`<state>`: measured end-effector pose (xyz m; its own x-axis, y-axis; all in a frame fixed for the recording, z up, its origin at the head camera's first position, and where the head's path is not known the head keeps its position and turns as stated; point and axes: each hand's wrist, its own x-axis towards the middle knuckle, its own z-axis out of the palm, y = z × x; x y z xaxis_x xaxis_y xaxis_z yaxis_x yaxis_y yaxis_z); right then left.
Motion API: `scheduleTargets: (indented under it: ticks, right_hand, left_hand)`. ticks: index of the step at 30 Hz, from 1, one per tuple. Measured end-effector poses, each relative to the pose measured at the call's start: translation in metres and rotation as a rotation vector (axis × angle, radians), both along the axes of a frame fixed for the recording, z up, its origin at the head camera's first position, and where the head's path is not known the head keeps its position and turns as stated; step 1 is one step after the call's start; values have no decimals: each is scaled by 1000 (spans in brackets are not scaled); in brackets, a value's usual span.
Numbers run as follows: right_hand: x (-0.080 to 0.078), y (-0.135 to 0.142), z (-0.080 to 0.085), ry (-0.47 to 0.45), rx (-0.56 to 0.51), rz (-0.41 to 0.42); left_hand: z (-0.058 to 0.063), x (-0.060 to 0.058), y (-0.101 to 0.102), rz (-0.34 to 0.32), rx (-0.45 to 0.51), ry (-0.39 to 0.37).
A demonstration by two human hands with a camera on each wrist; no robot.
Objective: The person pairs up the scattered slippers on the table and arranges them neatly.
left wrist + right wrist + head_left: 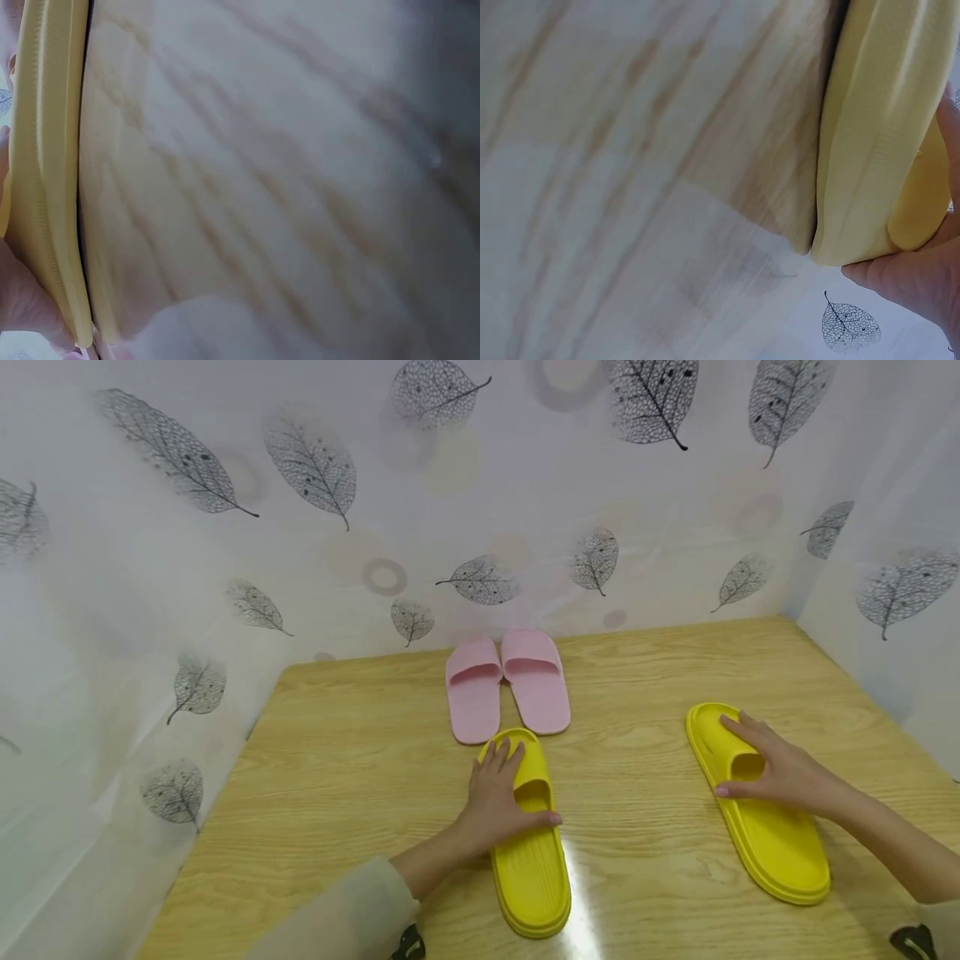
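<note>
Two yellow slippers lie on the wood-patterned tabletop. My left hand spans the left yellow slipper and holds it, spread fingers over the strap and thumb at its right edge. In the left wrist view, that slipper's side stands close along the tabletop. Farther right, my right hand grips the right yellow slipper, thumb at its left edge and forefinger over the strap; the other fingers are mostly hidden. The right wrist view has a fingertip against the end of this slipper.
A pair of pink slippers, left and right, sits side by side at the back of the table, just beyond the left yellow slipper's toe. A leaf-patterned white sheet rises behind the table and along both sides.
</note>
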<state>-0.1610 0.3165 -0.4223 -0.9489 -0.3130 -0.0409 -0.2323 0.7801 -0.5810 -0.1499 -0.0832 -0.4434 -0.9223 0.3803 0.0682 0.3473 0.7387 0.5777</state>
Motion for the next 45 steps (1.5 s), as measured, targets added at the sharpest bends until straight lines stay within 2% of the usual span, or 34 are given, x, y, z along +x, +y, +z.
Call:
scheduleTargets:
  ticks: [17,24,33,40,45]
  right_hand:
    - [1,3,-2,8,2,1]
    - [1,3,-3,-5,-8,1]
    - [1,3,-3,-8,-11,-1]
    - [1,1,-2,-7,-10,3]
    - [0,1,-1,-14,-18,7]
  left_hand:
    - [-3,3,7,5,-13,-9]
    - [-2,5,9,-12,-11,-4]
    - [-1,5,13,-1,-20,-27]
    - [1,4,18,-2,-64,17]
    - [-1,3,21,-9,-65,9]
